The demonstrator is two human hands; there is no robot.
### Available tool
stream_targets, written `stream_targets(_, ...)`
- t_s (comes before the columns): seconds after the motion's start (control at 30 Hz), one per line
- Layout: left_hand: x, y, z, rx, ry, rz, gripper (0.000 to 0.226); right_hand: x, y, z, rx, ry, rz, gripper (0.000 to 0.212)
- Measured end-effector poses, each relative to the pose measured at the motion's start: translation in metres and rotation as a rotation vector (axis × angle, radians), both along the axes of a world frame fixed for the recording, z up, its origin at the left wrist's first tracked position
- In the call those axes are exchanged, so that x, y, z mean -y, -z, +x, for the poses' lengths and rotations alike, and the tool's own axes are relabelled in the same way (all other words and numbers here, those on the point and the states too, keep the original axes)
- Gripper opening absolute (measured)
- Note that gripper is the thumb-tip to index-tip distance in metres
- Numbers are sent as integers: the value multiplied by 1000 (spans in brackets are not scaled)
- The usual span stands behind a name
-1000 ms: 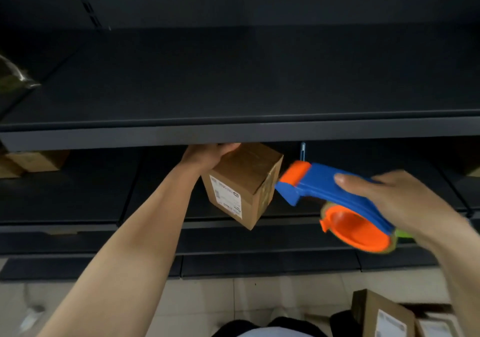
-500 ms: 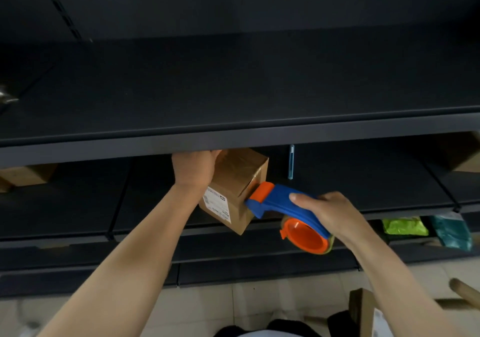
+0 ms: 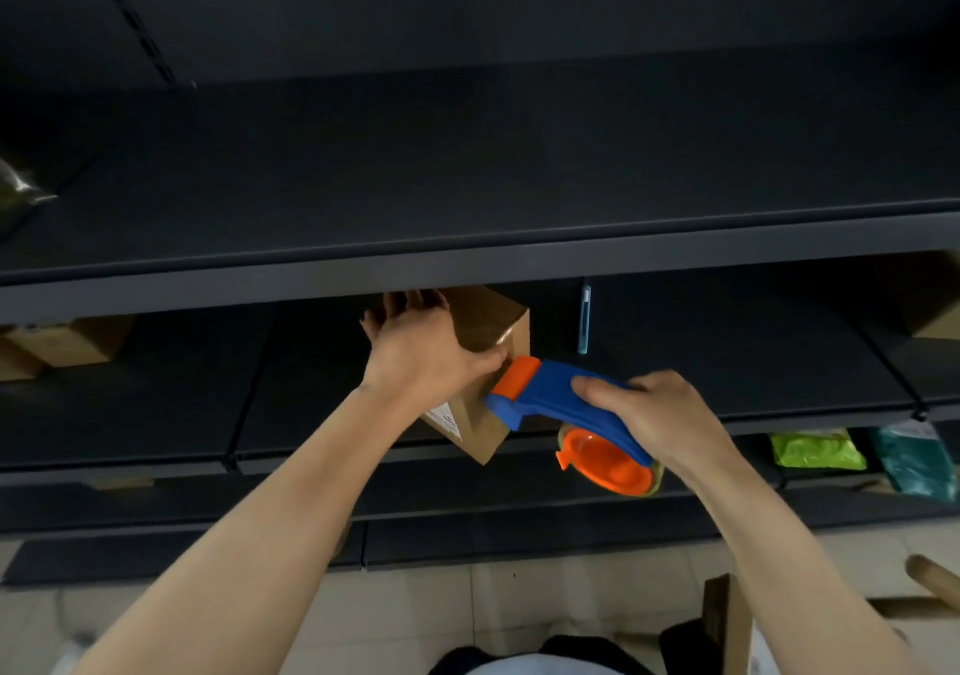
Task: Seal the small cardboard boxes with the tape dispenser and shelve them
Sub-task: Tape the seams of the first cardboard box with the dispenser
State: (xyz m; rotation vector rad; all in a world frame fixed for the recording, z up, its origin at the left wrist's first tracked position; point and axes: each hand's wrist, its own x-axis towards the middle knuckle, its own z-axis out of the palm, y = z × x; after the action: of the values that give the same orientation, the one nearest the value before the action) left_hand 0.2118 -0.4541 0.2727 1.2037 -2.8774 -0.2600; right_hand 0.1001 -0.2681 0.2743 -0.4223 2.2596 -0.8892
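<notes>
A small brown cardboard box (image 3: 485, 328) with a white label hangs tilted in the air in front of the dark shelves. My left hand (image 3: 421, 354) is wrapped over its near top face and grips it. A blue and orange tape dispenser (image 3: 558, 404) is held in my right hand (image 3: 652, 414). The dispenser's orange front end presses against the box's right side, just below my left thumb. Its orange tape hub points down toward me.
A wide dark shelf (image 3: 467, 258) runs across just above the box. Cardboard boxes (image 3: 62, 344) sit on the lower shelf at far left, another box (image 3: 935, 305) at far right. Green (image 3: 815, 448) and teal (image 3: 917, 458) packets lie low on the right. A blue utility knife (image 3: 584, 318) stands behind.
My left hand has shifted from the box's back edge to cover its top face. My right hand has brought the dispenser left until its orange end touches the box.
</notes>
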Motion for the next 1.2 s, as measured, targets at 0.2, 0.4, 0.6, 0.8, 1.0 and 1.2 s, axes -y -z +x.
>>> stream_targets(0.2,5,-13,8,-336,-85,328,67,2,-26,-5,-104,-16,-40,48)
stream_targets(0.4,32,-13,28,-468,-234,557,48,39,-42,5,-179,-92,-4,51)
stream_targets(0.6,58,15,63,-521,-423,844,34,70,-38,31,-259,-175,46,52)
stream_targets(0.8,64,60,68,-557,-438,1032,24,99,-18,41,-310,-217,131,50)
stream_targets(1.0,69,64,42,-381,-366,890,56,105,-19,32,-295,-227,206,52)
stream_targets(1.2,74,73,34,-344,-361,785,52,90,-23,11,-203,-190,215,53)
